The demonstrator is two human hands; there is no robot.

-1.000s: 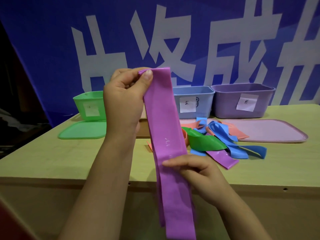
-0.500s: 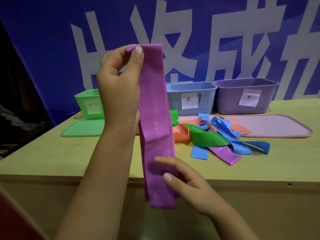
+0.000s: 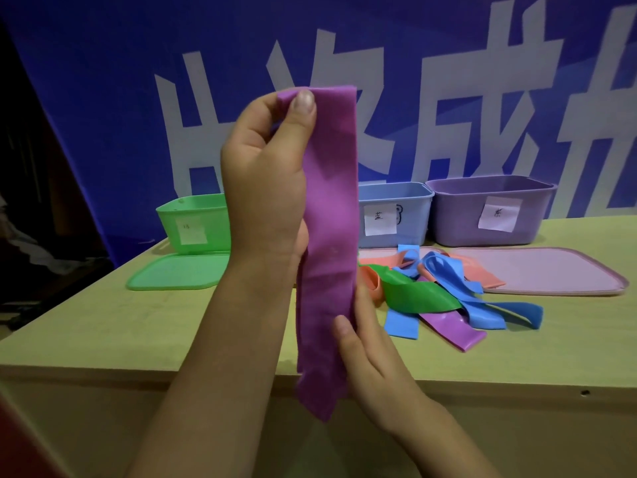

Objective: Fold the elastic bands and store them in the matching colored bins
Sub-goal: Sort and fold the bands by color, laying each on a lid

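Standing behind both hands, a blue backdrop with large white characters (image 3: 241, 160) fills the far side, and the pale wooden worktop (image 3: 103, 322) runs beneath them. Beyond the left hand (image 3: 265, 174) sits a green plastic bin (image 3: 193, 219) with its flat green lid (image 3: 175, 276) lying in front of it. Beyond the right hand (image 3: 375, 367) stand a light-blue plastic bin (image 3: 413, 208) and a purple plastic bin (image 3: 489, 208), each with a white paper label, and a pink flat lid (image 3: 551, 270) lies before the purple one. Just past the right hand a loose heap of elastic bands (image 3: 448, 298) in blue, green, orange and purple rests on the worktop. The long purple elastic band (image 3: 331, 236) hangs upright between the hands: the left hand pinches its top end between thumb and fingers, raised high, while the right hand holds its lower part, thumb on the near face, with the tail dangling below the worktop edge.
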